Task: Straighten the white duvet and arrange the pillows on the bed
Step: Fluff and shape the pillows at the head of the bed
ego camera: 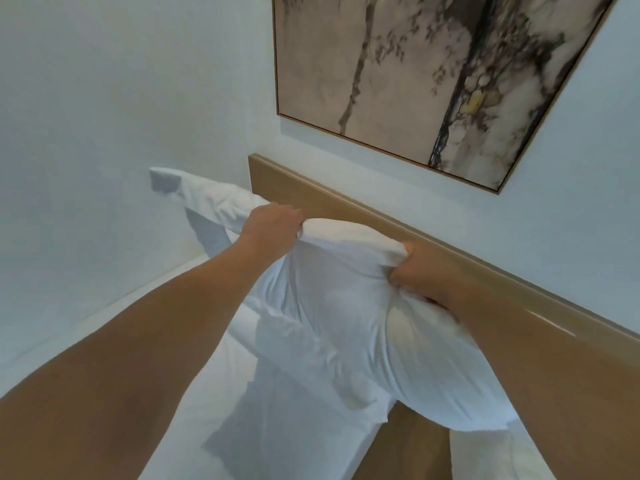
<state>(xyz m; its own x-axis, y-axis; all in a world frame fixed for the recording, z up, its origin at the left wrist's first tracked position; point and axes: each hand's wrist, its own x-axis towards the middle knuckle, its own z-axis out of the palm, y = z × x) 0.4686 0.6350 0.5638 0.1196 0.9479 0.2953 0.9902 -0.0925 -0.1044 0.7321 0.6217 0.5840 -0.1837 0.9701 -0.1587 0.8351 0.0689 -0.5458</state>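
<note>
Pillow (349, 306) in a white case is held up in front of the wooden headboard (346, 206), gripped along its upper edge by both hands. Fabric is bunched in the closed fingers of the left hand (273, 225) near the left corner, and the right hand (420, 268) is clenched on a fold further right. White bedding (214, 410) is seen below the pillow. A framed painting (415, 74) is hung on the pale wall (121, 98) above the headboard.
</note>
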